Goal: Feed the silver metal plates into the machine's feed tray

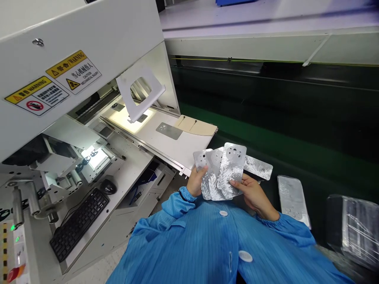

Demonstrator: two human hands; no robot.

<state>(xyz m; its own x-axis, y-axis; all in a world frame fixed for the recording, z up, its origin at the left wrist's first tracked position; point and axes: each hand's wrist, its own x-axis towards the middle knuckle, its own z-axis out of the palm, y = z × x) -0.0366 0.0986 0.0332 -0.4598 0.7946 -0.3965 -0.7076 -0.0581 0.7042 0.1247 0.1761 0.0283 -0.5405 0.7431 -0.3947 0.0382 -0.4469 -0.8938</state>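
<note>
Your left hand (195,183) pinches the fanned silvery phone-back-shaped sheets (212,177); your right hand (253,193) holds the front sheet (232,169). Grip edges lightly to avoid creasing.

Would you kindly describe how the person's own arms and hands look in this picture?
The left hand and right hand are bare, without gloves. Long blue sleeves end in gathered cuffs, matching a faintly striped blue garment with white buttons.
</note>
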